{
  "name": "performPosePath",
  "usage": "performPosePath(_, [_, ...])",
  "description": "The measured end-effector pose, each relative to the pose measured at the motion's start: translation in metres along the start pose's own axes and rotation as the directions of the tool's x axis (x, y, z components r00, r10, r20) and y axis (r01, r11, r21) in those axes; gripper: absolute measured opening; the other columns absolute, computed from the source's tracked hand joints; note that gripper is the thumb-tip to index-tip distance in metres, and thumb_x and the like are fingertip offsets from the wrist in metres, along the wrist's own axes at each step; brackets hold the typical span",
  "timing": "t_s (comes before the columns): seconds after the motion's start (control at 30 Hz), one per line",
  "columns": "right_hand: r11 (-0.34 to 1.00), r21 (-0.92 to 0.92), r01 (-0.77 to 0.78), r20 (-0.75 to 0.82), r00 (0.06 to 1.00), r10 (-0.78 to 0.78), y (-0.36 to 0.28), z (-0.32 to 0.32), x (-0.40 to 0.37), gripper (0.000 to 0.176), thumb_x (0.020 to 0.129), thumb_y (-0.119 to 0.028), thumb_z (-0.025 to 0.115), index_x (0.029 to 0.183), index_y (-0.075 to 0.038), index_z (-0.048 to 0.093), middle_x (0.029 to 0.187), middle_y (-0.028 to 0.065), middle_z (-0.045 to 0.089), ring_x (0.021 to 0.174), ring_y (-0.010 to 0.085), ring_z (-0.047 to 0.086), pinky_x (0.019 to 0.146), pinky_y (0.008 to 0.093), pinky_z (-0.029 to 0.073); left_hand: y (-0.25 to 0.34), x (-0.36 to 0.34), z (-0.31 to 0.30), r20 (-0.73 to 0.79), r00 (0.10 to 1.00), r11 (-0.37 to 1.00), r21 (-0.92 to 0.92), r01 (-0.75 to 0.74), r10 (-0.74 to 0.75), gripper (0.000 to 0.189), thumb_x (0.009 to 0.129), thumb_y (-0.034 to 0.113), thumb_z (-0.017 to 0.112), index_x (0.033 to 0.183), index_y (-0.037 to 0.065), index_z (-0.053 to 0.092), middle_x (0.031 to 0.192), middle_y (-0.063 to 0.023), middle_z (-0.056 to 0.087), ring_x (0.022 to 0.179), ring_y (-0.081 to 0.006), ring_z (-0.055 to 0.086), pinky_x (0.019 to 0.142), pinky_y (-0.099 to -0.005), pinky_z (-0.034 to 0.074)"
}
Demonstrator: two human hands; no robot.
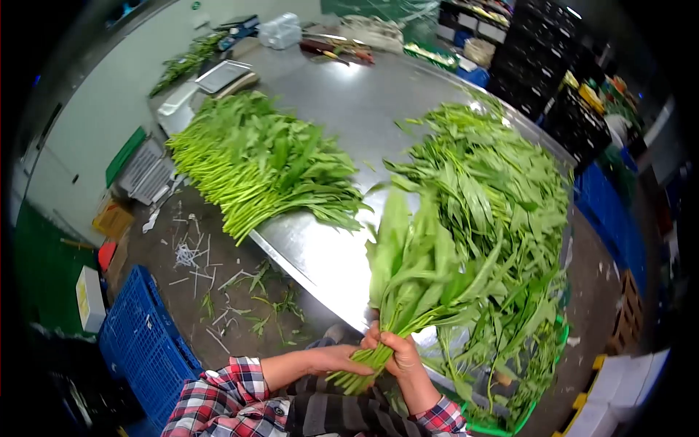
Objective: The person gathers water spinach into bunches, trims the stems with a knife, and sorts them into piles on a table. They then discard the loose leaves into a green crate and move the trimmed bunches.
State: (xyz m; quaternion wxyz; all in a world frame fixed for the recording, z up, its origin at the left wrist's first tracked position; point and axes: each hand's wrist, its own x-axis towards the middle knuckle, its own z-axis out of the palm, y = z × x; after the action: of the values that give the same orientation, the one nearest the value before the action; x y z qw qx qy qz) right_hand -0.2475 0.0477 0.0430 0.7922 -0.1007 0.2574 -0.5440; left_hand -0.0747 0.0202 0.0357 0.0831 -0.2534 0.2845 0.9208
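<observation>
Just in front of my body I hold a bunch of water spinach [411, 273], its leaves pointing away from me and its stem ends toward me. My right hand [399, 352] is wrapped round the stems below the leaves. Lower down, my left hand [341, 358] closes on the cut stem ends; some of its fingers are hidden behind them. To the right lies a large loose heap of water spinach [502, 197], touching the bunch's leaves. On the left, a neat pile of water spinach [269, 156] has its stems lined up over the table edge.
The metal table [342, 98] carries a scale [223, 76] and knives [338, 51] at its far side. A green basket [526, 415] with greens stands below right. Blue crates [145, 342] are at lower left, black crates [528, 62] at back right. Scraps [273, 302] litter the floor.
</observation>
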Motion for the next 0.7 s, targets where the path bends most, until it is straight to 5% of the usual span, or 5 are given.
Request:
performPosePath(0.07, [0.981,-0.143,0.129,-0.103,0.984,-0.144,-0.017,0.007,0.001,0.026,0.077,-0.006,0.06,0.099,0.003,0.049,0.077,0.0078,0.051,0.069,0.019,0.051,0.071,0.0353,0.046,0.008,0.011,-0.001,-0.226,0.88,0.649,0.752,-0.116,0.418,0.061,0.076,0.036,0.069,0.117,-0.004,0.046,0.104,-0.0149,0.059,0.095,-0.0268,0.058,0.083,-0.0343,0.046])
performPosePath(0.13, [0.923,-0.306,0.235,-0.139,0.948,-0.287,-0.027,0.015,0.006,0.016,0.081,-0.007,0.058,0.093,0.004,0.055,0.081,0.01,0.058,0.076,0.0193,0.055,0.072,0.0308,0.047,0.047,-0.002,0.034,-0.193,0.726,0.13,0.981,0.142,0.66,0.072,0.07,0.038,0.075,0.118,-0.004,0.042,0.104,-0.0181,0.058,0.096,-0.0334,0.057,0.083,-0.0381,0.045])
performPosePath(0.3, [0.819,-0.513,0.257,-0.386,0.784,-0.487,-0.04,0.025,0.032,0.011,0.083,-0.002,0.057,0.093,0.001,0.056,0.085,0.0072,0.059,0.078,0.0159,0.057,0.074,0.0291,0.046,0.069,0.039,0.026,-0.105,0.43,0.047,0.989,0.144,0.896,0.059,0.07,0.017,0.065,0.12,-0.004,0.041,0.108,-0.0234,0.054,0.098,-0.0394,0.053,0.083,-0.0428,0.043])
performPosePath(0.57, [0.287,-0.908,0.306,0.024,0.721,-0.692,-0.159,0.072,0.123,0.041,0.08,-0.008,0.062,0.118,0.001,0.05,0.111,0.0121,0.056,0.102,0.0206,0.052,0.092,0.0335,0.039,0.331,0.025,-0.056,-0.065,0.651,0.295,0.922,-0.25,0.756,0.043,0.074,0.012,0.061,0.113,0.004,0.046,0.093,-0.0168,0.059,0.084,-0.0293,0.059,0.07,-0.0383,0.048])
performPosePath(0.7, [0.557,-0.827,0.077,-0.225,0.863,-0.452,-0.15,0.032,0.162,0.034,0.086,-0.004,0.055,0.119,0.002,0.049,0.101,0.0101,0.063,0.092,0.0164,0.059,0.086,0.0279,0.045,0.518,-0.04,-0.103,-0.074,0.394,0.132,0.984,-0.122,0.916,0.043,0.071,0.009,0.062,0.112,0.004,0.048,0.086,-0.0119,0.059,0.076,-0.022,0.058,0.061,-0.0346,0.048])
